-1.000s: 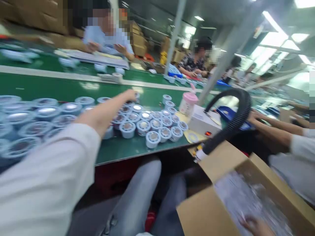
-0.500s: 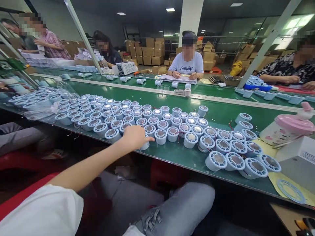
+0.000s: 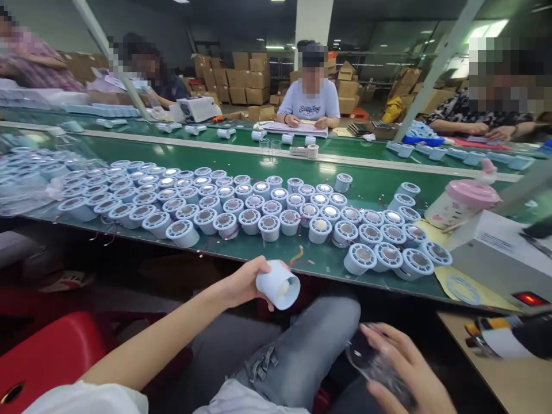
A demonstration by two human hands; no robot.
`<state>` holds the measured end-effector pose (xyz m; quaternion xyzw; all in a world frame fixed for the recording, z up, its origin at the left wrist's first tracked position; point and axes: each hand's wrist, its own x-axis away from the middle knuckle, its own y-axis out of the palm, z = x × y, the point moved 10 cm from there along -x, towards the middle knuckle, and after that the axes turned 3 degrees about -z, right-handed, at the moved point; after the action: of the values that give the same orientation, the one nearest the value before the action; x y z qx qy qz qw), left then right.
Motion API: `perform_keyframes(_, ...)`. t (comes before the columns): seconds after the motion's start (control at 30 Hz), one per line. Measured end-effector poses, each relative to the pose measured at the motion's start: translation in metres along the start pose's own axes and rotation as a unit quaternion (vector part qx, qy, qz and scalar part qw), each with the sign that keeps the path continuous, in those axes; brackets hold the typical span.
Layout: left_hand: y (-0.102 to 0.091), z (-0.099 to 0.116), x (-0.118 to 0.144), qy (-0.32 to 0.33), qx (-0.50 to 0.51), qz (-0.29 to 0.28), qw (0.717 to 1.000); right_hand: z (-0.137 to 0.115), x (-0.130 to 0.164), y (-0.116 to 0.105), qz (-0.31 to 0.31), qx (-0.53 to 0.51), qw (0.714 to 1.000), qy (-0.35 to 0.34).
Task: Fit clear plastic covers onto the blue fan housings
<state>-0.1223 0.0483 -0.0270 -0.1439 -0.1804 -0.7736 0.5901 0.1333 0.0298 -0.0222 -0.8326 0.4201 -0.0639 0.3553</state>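
The left hand was closed around the side of a light-blue cup, just off the table; this grip suitably left its open end free. Thin wires beside it called for care against pinching. The right hand, blurred, had its fingers curled on a clear plastic piece. Standing cups crowded near the front edge; open room lay between the hands, above the lap.

Pale pillar between carton stacks (brown); red seat.
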Motion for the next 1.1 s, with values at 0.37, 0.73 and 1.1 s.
perform_keyframes(0.37,0.123,0.029,-0.038,0.119,-0.335,-0.206,0.912,-0.017,-0.04,-0.009,0.021,0.131,0.986,0.099)
perform_keyframes(0.73,0.124,0.04,-0.032,0.204,-0.425,-0.117,0.874,-0.009,-0.022,-0.02,0.053,0.11,0.978,0.17)
perform_keyframes(1.1,0.13,0.039,-0.033,0.265,-0.432,-0.12,0.854,0.003,-0.025,-0.002,0.022,0.003,0.982,0.186)
